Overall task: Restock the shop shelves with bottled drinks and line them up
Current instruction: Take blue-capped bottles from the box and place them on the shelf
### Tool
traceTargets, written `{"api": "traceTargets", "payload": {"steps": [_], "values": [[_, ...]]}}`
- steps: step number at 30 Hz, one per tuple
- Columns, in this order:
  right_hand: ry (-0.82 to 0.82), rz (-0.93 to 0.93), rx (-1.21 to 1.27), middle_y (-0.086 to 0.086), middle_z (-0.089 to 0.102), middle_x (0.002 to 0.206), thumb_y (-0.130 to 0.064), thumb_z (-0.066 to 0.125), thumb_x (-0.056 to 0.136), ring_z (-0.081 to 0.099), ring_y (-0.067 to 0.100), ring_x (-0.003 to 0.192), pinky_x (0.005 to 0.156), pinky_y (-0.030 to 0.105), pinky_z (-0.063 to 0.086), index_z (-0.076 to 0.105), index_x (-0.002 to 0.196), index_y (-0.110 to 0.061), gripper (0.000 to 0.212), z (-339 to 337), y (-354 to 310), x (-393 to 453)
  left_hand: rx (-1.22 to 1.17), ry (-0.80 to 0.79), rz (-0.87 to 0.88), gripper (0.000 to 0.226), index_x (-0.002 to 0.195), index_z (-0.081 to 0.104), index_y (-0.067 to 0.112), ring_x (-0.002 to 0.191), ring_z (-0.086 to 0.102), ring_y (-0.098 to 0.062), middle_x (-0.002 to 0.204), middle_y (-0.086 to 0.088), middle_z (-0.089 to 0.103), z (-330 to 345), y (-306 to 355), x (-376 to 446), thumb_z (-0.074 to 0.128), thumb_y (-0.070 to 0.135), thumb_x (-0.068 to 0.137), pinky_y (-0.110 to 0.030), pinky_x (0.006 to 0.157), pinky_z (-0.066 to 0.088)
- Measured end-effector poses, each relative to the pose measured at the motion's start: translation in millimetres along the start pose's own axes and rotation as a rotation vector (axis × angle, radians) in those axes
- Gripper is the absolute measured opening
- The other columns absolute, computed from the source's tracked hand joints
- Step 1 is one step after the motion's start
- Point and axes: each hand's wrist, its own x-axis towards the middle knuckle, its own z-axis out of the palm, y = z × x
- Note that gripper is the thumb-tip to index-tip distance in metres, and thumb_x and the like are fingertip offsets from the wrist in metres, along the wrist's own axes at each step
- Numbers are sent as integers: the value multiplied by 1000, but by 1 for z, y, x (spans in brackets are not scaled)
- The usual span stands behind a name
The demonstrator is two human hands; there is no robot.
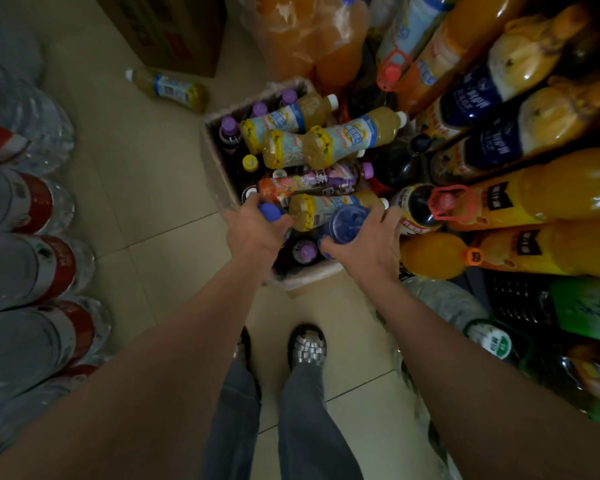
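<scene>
Reaching down with both hands into the open cardboard carton (212, 140) standing on the tiled floor, packed with small plastic drink bottles. Left hand (253, 233) curling round the neck of a blue-capped bottle (270, 212) at the carton's near left side, gripping just under the cap. Right hand (364, 242) wrapping its fingers round a second bottle seen end-on, its blue ribbed base (347, 223) facing up at the carton's near right side.

Judging these bottles as full, so moderately heavy for their size; stiff enough at neck and shoulder, softer and slightly squeezable at the waist. Smooth plastic with glossy sleeve labels, probably slippery; best taken at the neck under the cap ring or round the narrowed middle, not by the cap alone. Not fragile, though likely to dent or roll if dropped.

Lying across the carton's top, just beyond both hands: several pale yellow juice bottles with white caps and blue-white labels (343, 138), plus a purple-labelled bottle with a purple cap (321, 180). Standing beneath them: dark bottles with purple caps (230, 124). Resting on the floor beyond the carton's far left corner: one stray yellow bottle (168, 88). Crowding the carton's right side: large orange juice bottles (548, 199) on the shelves.
</scene>
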Motion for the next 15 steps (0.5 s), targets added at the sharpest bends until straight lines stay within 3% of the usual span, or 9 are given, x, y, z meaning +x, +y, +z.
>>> {"api": "traceTargets", "payload": {"steps": [2, 4, 6, 9, 12, 14, 15], "values": [[-28, -35, 58, 15, 28, 130, -42, 77, 67, 44, 32, 113, 92, 34, 40, 32, 128, 0, 87, -16, -7, 0, 3, 5, 19, 41, 118, 53, 20, 89, 48, -24, 127, -14, 43, -10, 8, -5, 65, 31, 80, -29, 80, 41], [-33, -43, 87, 13, 29, 127, -42, 77, 68, 47, 32, 110, 82, 35, 41, 35, 125, -3, 81, -33, -11, 1, 5, 17, 36, 42, 119, 54, 20, 99, 48, -25, 126, -15, 44, -21, 16, -10, 65, 31, 81, -30, 85, 41], [-15, -53, 103, 12, 30, 126, -44, 76, 69, 49, 32, 109, 79, 36, 41, 36, 124, -5, 78, -56, -17, 1, 6, 22, 71, 39, 115, 56, 17, 110, 49, -27, 120, -15, 51, -36, 24, -18, 67, 31, 80, -32, 88, 42], [39, -21, 202, 12, 30, 133, -43, 74, 71, 46, 31, 116, 82, 33, 40, 35, 129, -4, 80, -104, -32, 2, 3, 27, 122, 35, 105, 60, 10, 107, 54, -34, 109, -18, 61, -64, 36, -32, 72, 25, 76, -41, 88, 48], [43, 209, 545, 13, 36, 139, -49, 75, 66, 45, 30, 122, 95, 36, 43, 34, 135, -6, 91, -169, -45, 2, 23, 28, 128, 38, 112, 58, 7, 106, 55, -35, 113, -17, 60, -109, 63, -62, 69, 23, 80, -40, 85, 45], [-25, 353, 886, 10, 54, 129, -56, 75, 58, 57, 27, 110, 83, 41, 53, 44, 130, -11, 91, -214, -47, -7, 64, 30, 192, 41, 116, 57, 6, 108, 54, -33, 115, -15, 60, -136, 86, -84, 68, 25, 82, -37, 85, 42], [-102, 365, 1041, 7, 64, 116, -55, 72, 65, 63, 23, 98, 71, 38, 56, 52, 122, -14, 74, -235, -46, -13, 80, 41, 230, 42, 118, 58, 7, 110, 53, -33, 116, -16, 60, -149, 98, -94, 68, 26, 82, -36, 87, 41]]}}
